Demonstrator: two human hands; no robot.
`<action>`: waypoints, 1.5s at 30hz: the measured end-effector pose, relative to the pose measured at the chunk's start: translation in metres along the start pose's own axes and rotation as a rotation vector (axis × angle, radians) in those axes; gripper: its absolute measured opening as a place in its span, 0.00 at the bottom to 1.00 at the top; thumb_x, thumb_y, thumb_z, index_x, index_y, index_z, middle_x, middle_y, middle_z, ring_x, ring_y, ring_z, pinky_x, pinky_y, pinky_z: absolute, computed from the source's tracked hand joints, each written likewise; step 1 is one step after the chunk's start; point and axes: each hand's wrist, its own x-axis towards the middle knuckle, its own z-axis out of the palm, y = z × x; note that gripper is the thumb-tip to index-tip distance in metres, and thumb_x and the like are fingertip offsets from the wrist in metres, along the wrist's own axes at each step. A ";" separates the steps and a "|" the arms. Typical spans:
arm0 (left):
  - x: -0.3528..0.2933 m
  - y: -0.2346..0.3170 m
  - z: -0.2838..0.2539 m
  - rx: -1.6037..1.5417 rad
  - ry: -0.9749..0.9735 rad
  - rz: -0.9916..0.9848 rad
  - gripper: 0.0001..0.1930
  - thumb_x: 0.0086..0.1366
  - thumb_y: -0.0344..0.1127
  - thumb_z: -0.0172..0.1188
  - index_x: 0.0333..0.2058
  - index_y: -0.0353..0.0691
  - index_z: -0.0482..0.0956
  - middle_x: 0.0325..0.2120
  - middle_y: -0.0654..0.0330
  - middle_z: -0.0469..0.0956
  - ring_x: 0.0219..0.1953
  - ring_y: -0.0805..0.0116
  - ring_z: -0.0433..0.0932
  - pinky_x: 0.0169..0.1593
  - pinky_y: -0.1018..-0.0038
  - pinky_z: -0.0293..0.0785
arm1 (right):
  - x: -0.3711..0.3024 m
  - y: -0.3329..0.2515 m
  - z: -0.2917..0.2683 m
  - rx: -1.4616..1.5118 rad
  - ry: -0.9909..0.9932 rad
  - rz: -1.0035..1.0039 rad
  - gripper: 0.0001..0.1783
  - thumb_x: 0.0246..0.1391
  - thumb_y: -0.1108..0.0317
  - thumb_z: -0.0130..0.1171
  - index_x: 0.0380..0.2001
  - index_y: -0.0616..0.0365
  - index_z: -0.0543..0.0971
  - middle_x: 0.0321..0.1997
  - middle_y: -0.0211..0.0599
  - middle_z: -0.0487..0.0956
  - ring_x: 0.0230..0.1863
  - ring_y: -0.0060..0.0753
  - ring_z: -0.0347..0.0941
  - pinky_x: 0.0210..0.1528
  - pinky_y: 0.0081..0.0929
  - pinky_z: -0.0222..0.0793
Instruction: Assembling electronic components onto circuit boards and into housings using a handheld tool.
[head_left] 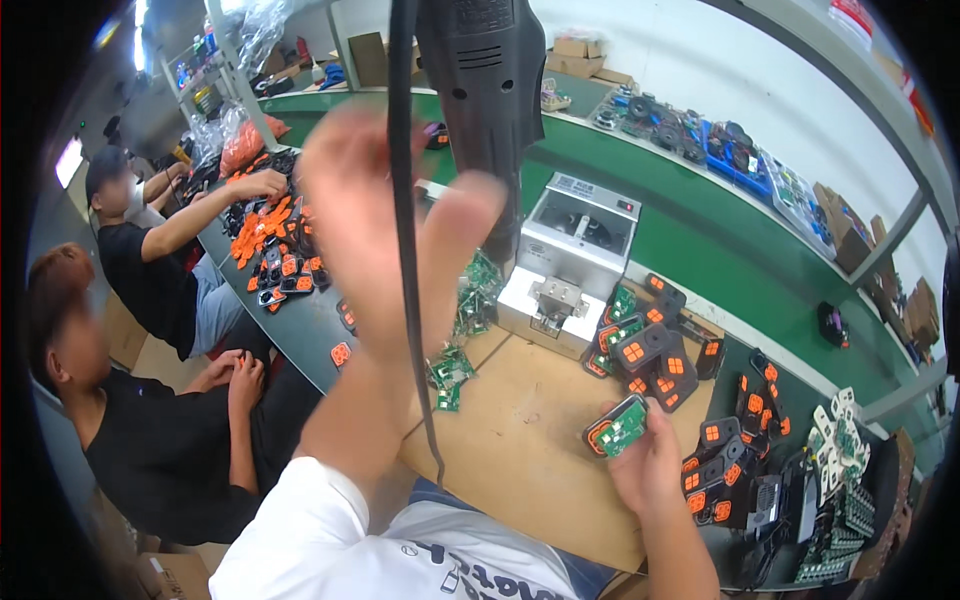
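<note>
My right hand grips a small black casing with an orange part and a green circuit board in it, above the brown work board. My left hand is raised high and close in front of me, beside a hanging black power tool. Motion blurs it, its thumb sticks out to the right, and its curled fingertips are not clear. A black cable runs down in front of that hand. Whether the hand touches the tool cannot be told.
A grey metal machine stands at the back of the board. Loose green circuit boards lie left of it, black-and-orange casings right. White parts lie far right. Two people sit along the left bench; a green conveyor runs behind.
</note>
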 end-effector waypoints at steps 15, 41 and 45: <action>-0.026 -0.044 0.048 -0.347 -0.434 -0.818 0.31 0.64 0.64 0.52 0.29 0.35 0.72 0.16 0.61 0.73 0.16 0.72 0.75 0.21 0.76 0.73 | 0.001 0.023 -0.014 0.136 -0.056 0.306 0.35 0.63 0.33 0.33 0.49 0.53 0.70 0.39 0.36 0.78 0.33 0.34 0.77 0.38 0.36 0.74; -0.108 0.052 0.038 -0.774 -0.419 -0.892 0.41 0.45 0.79 0.58 0.30 0.39 0.71 0.15 0.61 0.72 0.18 0.66 0.73 0.24 0.67 0.72 | 0.008 0.039 -0.022 0.042 -0.162 0.364 0.33 0.64 0.35 0.35 0.41 0.57 0.71 0.29 0.31 0.69 0.25 0.23 0.65 0.25 0.22 0.59; -0.118 0.041 0.035 -0.718 -0.528 -0.910 0.42 0.45 0.78 0.59 0.32 0.37 0.71 0.16 0.59 0.73 0.21 0.64 0.75 0.27 0.67 0.73 | 0.008 0.037 -0.017 0.033 -0.027 0.343 0.32 0.65 0.36 0.34 0.40 0.56 0.71 0.29 0.31 0.70 0.25 0.23 0.65 0.25 0.22 0.58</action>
